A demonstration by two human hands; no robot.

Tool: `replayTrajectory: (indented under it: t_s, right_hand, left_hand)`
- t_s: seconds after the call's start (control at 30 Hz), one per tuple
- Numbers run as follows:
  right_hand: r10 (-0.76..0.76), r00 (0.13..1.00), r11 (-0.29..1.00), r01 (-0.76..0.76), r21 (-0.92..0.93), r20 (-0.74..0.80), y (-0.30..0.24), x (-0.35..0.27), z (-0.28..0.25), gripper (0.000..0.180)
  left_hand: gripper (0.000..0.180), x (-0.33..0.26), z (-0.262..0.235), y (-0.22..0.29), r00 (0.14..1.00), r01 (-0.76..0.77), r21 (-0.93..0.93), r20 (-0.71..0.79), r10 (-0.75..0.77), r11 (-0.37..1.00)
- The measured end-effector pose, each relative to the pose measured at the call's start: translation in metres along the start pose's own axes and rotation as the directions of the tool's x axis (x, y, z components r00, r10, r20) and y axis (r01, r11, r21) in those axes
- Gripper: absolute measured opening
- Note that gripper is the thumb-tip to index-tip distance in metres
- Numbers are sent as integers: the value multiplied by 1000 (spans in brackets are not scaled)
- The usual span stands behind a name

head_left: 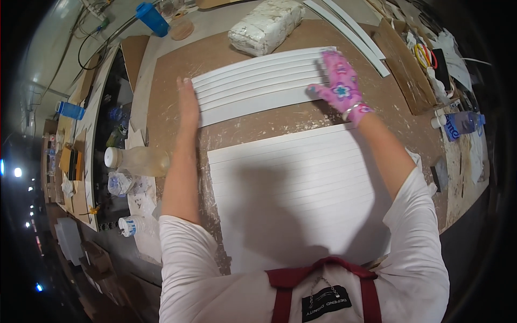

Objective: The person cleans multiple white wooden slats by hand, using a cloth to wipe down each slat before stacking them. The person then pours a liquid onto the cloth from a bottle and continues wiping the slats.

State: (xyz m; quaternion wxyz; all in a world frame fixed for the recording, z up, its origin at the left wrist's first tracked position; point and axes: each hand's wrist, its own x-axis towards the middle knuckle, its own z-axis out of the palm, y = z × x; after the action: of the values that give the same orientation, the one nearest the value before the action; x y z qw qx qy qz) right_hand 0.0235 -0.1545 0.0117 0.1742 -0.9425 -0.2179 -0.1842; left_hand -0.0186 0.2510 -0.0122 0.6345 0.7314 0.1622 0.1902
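White strips (258,85) lie side by side, slightly stepped, on the brown board in front of me. At their left end is my bare left hand (187,99), its fingers stretched along the ends. My right hand (340,81), in a pink flowered glove, rests at their right end with fingers extended and the thumb spread apart. A silvery band circles that wrist. Nearer to me lies a large white panel (291,199) marked with parallel lines, partly under my shadow. Neither hand is wrapped round anything.
Beyond the strips sits a white wrapped block (266,27). Two loose white strips (350,37) lie at the far right beside a cardboard box (406,67) with scissors (425,55). Bottles stand or lie at both sides, including a cloudy one (141,160) by my left forearm.
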Motion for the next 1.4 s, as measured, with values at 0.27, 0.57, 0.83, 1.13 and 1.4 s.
replayTrajectory:
  t_s: [0.27,0.57,0.83,1.13,1.4]
  right_hand:
    - [499,801,247,-497,832,331,104,11,11,80]
    - [269,894,573,-447,687,358,100,19,37,48]
    - [286,946,818,-325,475,153,49,-19,-37,57]
    - [-100,935,981,149,-121,340,-14,-162,-131,68]
    - [-279,879,953,302,2,385,-33,-200,-124,59]
  left_hand:
    - [90,-7,12,53,932,330,-48,173,-318,943]
    - [82,-13,22,44,944,325,-28,70,-322,945]
    - [45,-59,-3,60,926,-370,439,108,361,819]
    - [67,-170,44,44,587,-667,486,810,-4,564]
    - [67,-161,63,74,587,-604,504,805,-84,618]
